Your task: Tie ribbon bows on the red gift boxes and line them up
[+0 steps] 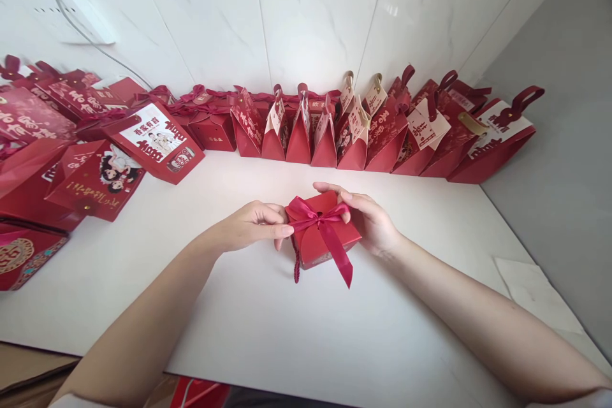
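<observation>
A small red gift box (312, 243) sits in front of me on the white table, tied on top with a dark pink satin ribbon bow (319, 220). One ribbon tail hangs over its front, and a dark red twisted cord (297, 266) dangles at the left corner. My left hand (261, 224) is closed in a pinch at the bow's left loop, by the box's left edge. My right hand (370, 220) curls round the box's right and far side, with its fingertips on the right end of the bow.
Along the tiled wall stands a row of red gift boxes with strap handles (325, 140). More red boxes (157, 140) are piled at the left. A grey cable (95, 41) runs down the wall from an outlet strip. White paper (535, 287) lies at the right.
</observation>
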Available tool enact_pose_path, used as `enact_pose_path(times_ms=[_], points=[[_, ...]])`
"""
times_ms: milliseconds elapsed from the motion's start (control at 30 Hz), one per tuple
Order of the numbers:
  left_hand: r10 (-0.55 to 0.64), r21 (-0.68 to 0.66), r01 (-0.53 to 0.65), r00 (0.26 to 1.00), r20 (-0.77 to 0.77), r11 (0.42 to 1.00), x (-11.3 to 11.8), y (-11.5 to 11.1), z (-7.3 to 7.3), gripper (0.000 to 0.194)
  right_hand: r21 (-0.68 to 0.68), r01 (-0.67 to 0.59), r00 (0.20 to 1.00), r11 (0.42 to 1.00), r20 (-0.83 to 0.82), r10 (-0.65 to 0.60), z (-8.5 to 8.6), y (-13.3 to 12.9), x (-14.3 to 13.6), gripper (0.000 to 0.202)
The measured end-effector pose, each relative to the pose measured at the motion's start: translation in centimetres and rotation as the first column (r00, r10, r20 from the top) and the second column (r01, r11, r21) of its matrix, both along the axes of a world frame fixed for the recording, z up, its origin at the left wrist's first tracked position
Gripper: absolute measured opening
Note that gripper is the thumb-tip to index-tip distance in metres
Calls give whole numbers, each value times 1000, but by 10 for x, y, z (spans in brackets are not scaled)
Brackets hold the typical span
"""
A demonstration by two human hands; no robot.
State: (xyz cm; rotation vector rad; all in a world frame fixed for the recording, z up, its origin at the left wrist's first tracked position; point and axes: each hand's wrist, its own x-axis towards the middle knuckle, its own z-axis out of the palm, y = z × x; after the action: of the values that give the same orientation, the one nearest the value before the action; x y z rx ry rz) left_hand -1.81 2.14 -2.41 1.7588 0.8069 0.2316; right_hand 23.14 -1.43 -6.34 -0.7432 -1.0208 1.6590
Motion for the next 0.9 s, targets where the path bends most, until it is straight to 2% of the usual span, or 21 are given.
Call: enact_pose_path(times_ms=[133,167,200,233,267,300,333,367,400,433,500,600,667,800,900], points=[[-178,-86,172,981,-81,981,-9,2,5,39,29,-19,999,999,27,19,5,-1,0,46],[-208,-98,198,972,-108,975,-11,2,6,43,34,-18,999,999,32,17,6,-1,0,47],[-190,-87,179,972,-138,980,-11,2,6,48,39,-18,999,999,36,16,7,-2,0,48],[-111,-44,105,980,-165,994,-11,2,6,51,42,-20,999,999,40,19,8,-3,-1,50],[28,35,-22,984,-175,999,-9,1,5,50,42,-27,999,999,44,25,8,-3,-1,52],[199,137,-179,969,-148,974,-6,-1,4,47,37,-39,998,999,47,37,8,-3,-1,54],[353,232,-326,932,-84,916,-2,-3,2,41,30,-52,997,998,51,51,8,-4,-1,55],[446,295,-426,895,-1,855,3,-6,1,35,26,-67,996,997,55,65,7,-4,-1,56],[470,320,-470,879,81,823,8,-9,-1,31,27,-80,995,996,61,78,6,-4,-1,55],[444,320,-469,883,151,823,12,-13,-2,30,35,-89,994,995,66,86,5,-4,-1,54],[319,300,-381,918,237,875,20,-19,-4,29,61,-99,993,993,73,95,4,-3,0,50],[188,306,-261,951,246,916,24,-24,-4,21,84,-121,991,989,70,115,5,-4,1,48],[163,313,-224,964,210,923,23,-25,-3,14,103,-147,987,984,81,139,7,-6,0,45],[136,316,-182,977,164,931,22,-25,-1,20,179,-199,972,963,161,171,10,-11,-3,36],[186,327,-225,972,144,918,27,-31,1,21,212,-204,965,956,209,159,11,-13,-4,37]])
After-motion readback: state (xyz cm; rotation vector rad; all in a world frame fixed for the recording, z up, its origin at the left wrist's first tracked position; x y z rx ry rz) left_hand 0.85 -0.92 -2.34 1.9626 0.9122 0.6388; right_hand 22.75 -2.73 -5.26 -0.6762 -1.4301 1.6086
